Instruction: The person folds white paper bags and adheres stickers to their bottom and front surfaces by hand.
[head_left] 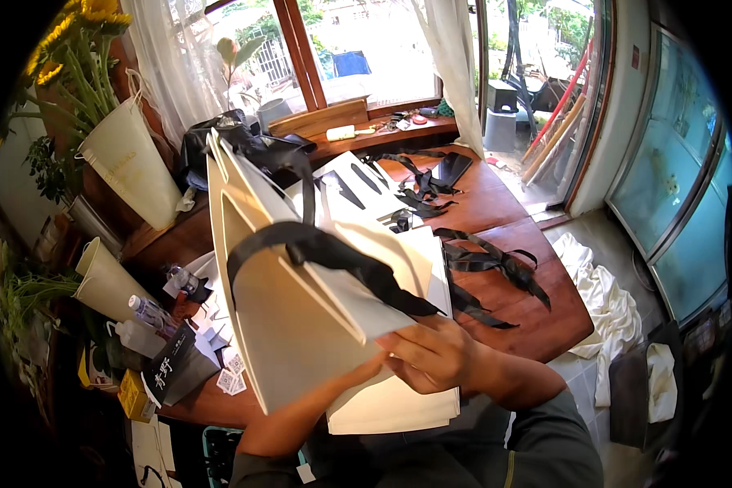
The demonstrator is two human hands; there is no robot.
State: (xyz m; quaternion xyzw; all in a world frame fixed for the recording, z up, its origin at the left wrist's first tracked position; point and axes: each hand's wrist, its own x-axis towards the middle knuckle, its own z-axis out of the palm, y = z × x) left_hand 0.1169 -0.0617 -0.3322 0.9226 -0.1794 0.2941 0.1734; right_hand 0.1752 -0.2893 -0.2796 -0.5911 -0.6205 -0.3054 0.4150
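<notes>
A cream paper gift bag (301,342) with black ribbon handles (325,252) stands tilted in front of me, its sides spread apart. My right hand (431,354) is closed, fingers pinching at the bag's near right corner, close to a ribbon's end. My left forearm crosses beneath the bag to the same corner. There my left hand (370,370) is mostly covered by the bag and the right hand, so its fingers do not show. Under both hands lies a stack of flat cream bags (398,411), with loose black ribbons (496,264) beside it.
On the wooden table (537,325), more white bags (354,183) and a dark phone (451,168) lie farther back. Bottles (150,313), a dark box (183,362) and small cards (232,374) crowd the left. A flower bucket (130,163) stands behind them; white cloth (598,293) covers floor at right.
</notes>
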